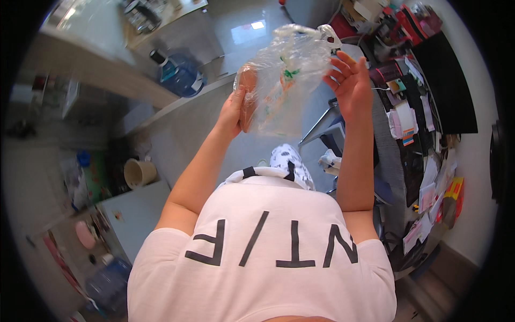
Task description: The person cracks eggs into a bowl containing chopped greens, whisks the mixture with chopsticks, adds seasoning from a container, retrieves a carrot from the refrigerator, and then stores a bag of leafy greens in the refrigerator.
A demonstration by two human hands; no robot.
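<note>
My left hand [232,110] grips a long, rounded brown item [248,98] through thin clear plastic. What the item is cannot be told. A crinkled transparent plastic bag [297,96] with green and orange print spreads out from it to the right. Its loose handles stick up at the top. My right hand [353,94] is raised at the bag's right edge with the fingers apart. Whether the fingertips touch the plastic is hard to tell.
At the right runs a long desk [388,141] with papers, boxes and a black monitor [444,80]. A chair [336,133] is tucked by it. Blue water jugs [183,76] and a beige bin [139,174] stand on the left. A glass jar [141,17] is on a counter.
</note>
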